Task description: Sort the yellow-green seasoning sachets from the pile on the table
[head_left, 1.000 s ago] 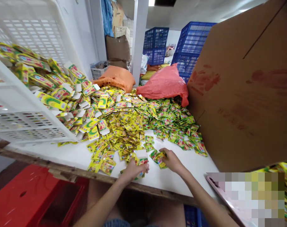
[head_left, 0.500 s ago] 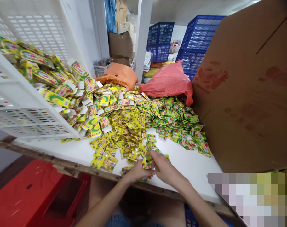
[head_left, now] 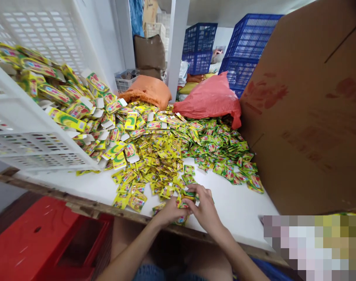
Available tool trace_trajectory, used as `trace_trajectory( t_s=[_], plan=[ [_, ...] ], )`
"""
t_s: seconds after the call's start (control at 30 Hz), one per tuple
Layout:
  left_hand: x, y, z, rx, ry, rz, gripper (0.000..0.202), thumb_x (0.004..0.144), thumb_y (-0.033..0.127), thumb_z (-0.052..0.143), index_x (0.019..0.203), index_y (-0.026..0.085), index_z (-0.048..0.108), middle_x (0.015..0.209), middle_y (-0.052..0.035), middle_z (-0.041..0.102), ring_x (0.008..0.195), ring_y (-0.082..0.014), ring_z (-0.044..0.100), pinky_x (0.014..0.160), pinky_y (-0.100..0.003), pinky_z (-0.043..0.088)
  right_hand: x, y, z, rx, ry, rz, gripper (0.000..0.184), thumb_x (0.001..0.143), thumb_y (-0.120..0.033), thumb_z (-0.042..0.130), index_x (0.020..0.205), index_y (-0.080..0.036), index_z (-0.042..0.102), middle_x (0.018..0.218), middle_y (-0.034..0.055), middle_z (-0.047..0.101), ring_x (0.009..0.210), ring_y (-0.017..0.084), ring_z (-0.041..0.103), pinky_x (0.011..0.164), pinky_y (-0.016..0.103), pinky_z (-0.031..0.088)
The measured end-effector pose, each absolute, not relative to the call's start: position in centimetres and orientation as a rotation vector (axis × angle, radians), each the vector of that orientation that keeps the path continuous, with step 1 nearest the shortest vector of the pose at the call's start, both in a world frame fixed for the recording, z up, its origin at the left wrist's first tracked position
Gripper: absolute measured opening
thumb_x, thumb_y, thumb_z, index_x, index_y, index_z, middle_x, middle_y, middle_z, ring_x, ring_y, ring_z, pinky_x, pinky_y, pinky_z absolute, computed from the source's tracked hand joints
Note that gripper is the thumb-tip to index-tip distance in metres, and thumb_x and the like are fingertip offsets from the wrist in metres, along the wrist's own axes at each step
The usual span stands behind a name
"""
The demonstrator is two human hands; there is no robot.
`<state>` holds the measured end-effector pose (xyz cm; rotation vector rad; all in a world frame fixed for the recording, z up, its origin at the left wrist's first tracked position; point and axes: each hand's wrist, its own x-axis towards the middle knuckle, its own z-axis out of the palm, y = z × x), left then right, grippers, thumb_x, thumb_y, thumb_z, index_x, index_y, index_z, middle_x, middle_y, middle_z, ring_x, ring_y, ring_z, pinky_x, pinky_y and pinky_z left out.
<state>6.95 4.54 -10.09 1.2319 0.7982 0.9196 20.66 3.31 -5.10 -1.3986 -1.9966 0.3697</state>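
Near the table's front edge my two hands meet over some small green-and-yellow sachets [head_left: 184,196]. My left hand [head_left: 171,212] is closed around their left side. From the right, my right hand [head_left: 205,207] pinches them between thumb and fingers; its fingertips partly cover them. Just beyond lie loose green sachets [head_left: 188,178]. A heap of yellow sachets [head_left: 158,156] spreads to the left of these, and a heap of green sachets [head_left: 224,152] to the right. Open small cartons [head_left: 131,121] with white flaps are piled behind and to the left.
A tipped white plastic crate [head_left: 45,150] spills cartons at the left. A large cardboard box [head_left: 301,128] walls off the right side. Orange [head_left: 148,90] and red sacks [head_left: 210,97] lie at the back, before blue crates [head_left: 248,43]. A red stool [head_left: 28,238] stands below left.
My right hand has turned and shifted slightly, its fingers now lifted over the sachets with the thumb nearer me. My left hand stays nearly in place. The camera view has shifted slightly.
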Motion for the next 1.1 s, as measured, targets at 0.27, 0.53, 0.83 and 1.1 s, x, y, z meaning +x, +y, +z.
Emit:
trace_trajectory(
  t_s=[0.27, 0.53, 0.83, 1.1],
  plan=[
    [6.8, 4.5, -11.3, 1.209, 0.772, 0.941, 0.037, 0.062, 0.016, 0.066, 0.098, 0.014, 0.058, 0.094, -0.0044, 0.064, 0.086, -0.0186, 0.057, 0.082, -0.030, 0.043, 20.2, 1.8, -7.2, -1.474, -2.003, 0.262, 0.016, 0.082, -0.031, 0.050, 0.079, -0.026, 0.065, 0.118, 0.0054, 0.049, 0.111, 0.029, 0.037, 0.090, 0.048, 0.028],
    [6.3, 3.0, -10.9, 1.062, 0.837, 1.140, 0.050, 0.072, 0.025, 0.063, 0.106, 0.024, 0.027, 0.099, -0.0048, 0.060, 0.081, -0.0150, 0.060, 0.074, -0.027, 0.046, 21.1, 1.3, -10.5, -1.335, -1.563, 0.773, 0.026, 0.084, -0.032, 0.049, 0.106, -0.021, 0.045, 0.096, 0.0069, 0.057, 0.088, 0.020, 0.055, 0.078, 0.035, 0.045],
    [5.4, 2.8, -10.5, 1.271, 0.978, 1.118, 0.016, 0.076, 0.027, 0.056, 0.087, 0.018, 0.049, 0.085, -0.0014, 0.056, 0.080, -0.0147, 0.057, 0.073, -0.025, 0.044, 21.0, 1.4, -10.2, -1.285, -1.626, 0.806, 0.018, 0.086, -0.029, 0.046, 0.095, -0.020, 0.059, 0.092, 0.0050, 0.061, 0.088, 0.019, 0.055, 0.082, 0.033, 0.042],
    [5.1, 3.2, -9.4, 1.315, 0.937, 1.207, 0.022, 0.077, 0.021, 0.055, 0.098, 0.019, 0.055, 0.099, -0.0058, 0.062, 0.095, -0.0181, 0.057, 0.087, -0.031, 0.042, 20.9, 2.0, -10.1, -1.275, -1.516, 0.759, 0.026, 0.084, -0.029, 0.049, 0.108, -0.022, 0.054, 0.095, 0.0066, 0.062, 0.088, 0.020, 0.058, 0.080, 0.036, 0.046]
  ],
)
